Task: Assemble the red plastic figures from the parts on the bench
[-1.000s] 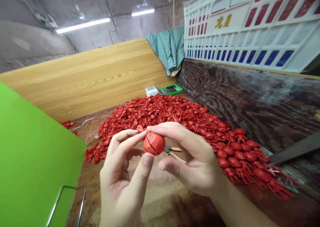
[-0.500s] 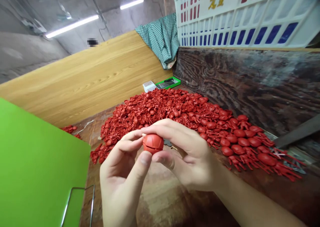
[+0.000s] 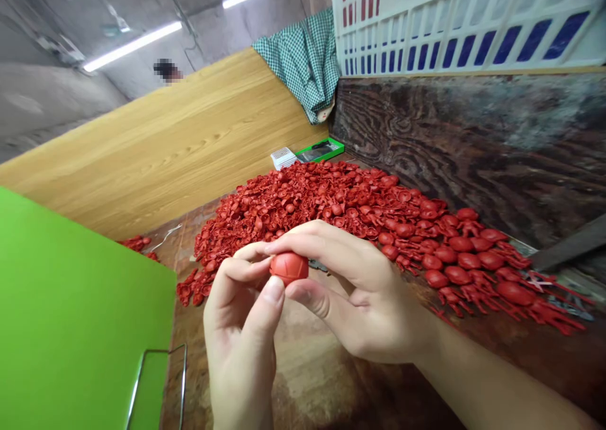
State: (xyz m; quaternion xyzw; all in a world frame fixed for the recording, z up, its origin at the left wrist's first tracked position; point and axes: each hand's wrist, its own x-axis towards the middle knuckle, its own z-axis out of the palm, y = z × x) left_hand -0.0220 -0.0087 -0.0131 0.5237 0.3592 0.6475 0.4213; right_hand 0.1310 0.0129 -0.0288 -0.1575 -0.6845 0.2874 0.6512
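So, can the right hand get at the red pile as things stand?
Probably yes: the right hand shares the red ball with the left hand, but nothing seems to stand between it and the red pile, just beyond its fingers.

Green board (image 3: 80,310) left — checked cloth (image 3: 303,64) over wooden panel (image 3: 161,146), crate (image 3: 454,26) beside.

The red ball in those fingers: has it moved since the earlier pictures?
Yes. The red ball has shifted slightly left, toward the corner of the green board, and has turned, showing its seams differently.
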